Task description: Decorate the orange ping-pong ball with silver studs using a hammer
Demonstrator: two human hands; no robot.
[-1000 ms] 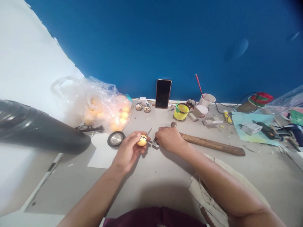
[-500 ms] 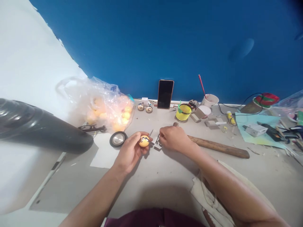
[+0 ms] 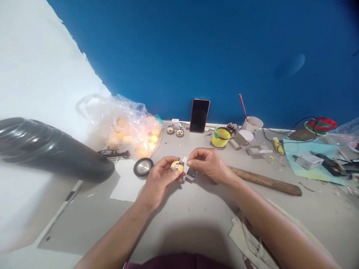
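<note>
My left hand [image 3: 158, 183] is closed around a small orange ball [image 3: 177, 167] with shiny silver round pieces on its upper side. Just right of the ball, my right hand [image 3: 209, 164] has thumb and index finger pinched together; whatever sits between the fingertips is too small to make out. Below those fingertips lies a little open box [image 3: 191, 174] with dark, shiny bits in it. A wooden handle [image 3: 266, 181] runs out from behind my right wrist. To the left of my left hand, a round black-rimmed metal disc [image 3: 143, 167] rests by a white paper sheet [image 3: 123, 188].
A plastic bag of orange balls [image 3: 131, 130] stands back left, beside a dark grey cylinder [image 3: 56, 151]. Against the blue wall leans a phone [image 3: 199, 116]. Two studded balls [image 3: 179, 132], a yellow tub [image 3: 220, 138] and a white cup [image 3: 254, 123] line the back. Cloth [image 3: 246, 239] lies front right.
My right hand has lifted from the little box and come closer to the ball, fingers now pinched. My left hand has turned the ball slightly. The whole view has shifted a little.
</note>
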